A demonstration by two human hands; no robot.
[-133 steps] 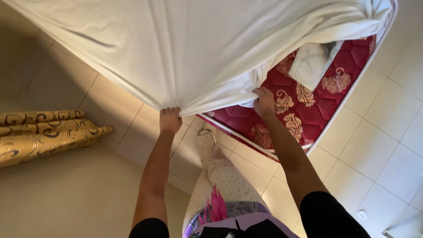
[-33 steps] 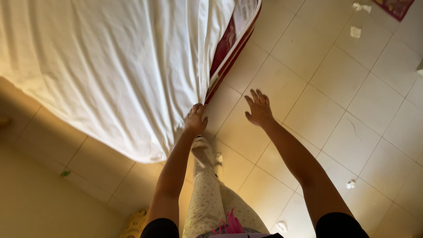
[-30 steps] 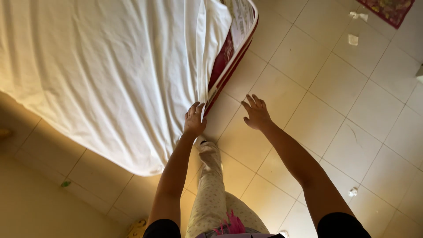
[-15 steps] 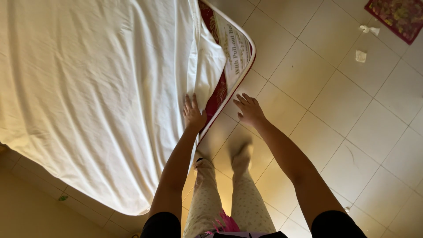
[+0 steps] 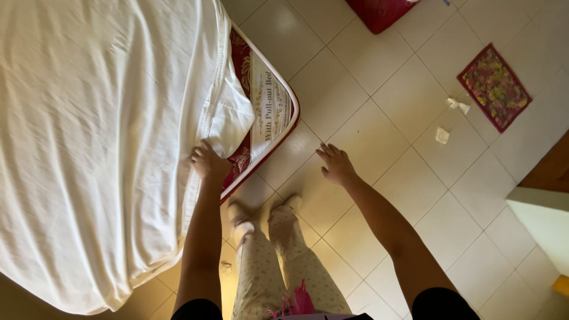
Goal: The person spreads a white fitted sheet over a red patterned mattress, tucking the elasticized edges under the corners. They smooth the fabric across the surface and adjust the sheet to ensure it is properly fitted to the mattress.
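Since 0.5 s ago right hand (image 5: 335, 164) leaves mattress (image 5: 268, 106) corner, fingers spread wide over floor tiles (image 5: 379, 89) | left hand (image 5: 207, 161) pinches white sheet (image 5: 95, 136) hem at mattress side edge

The floor (image 5: 379, 106) is laid with pale cream square tiles set diagonally to the view. A red patterned mattress with white piping (image 5: 264, 112) lies directly on the floor at left; a white, creased fabric sheet (image 5: 89, 136) covers most of its top, leaving the near right corner bare. At far right, a small rectangular red mat with a floral pattern (image 5: 494, 86) lies flat on the tiles. Just left of the mat lie two small crumpled white scraps (image 5: 442, 135), apart from each other. A red cushion-like item (image 5: 379, 10) lies at the far edge.
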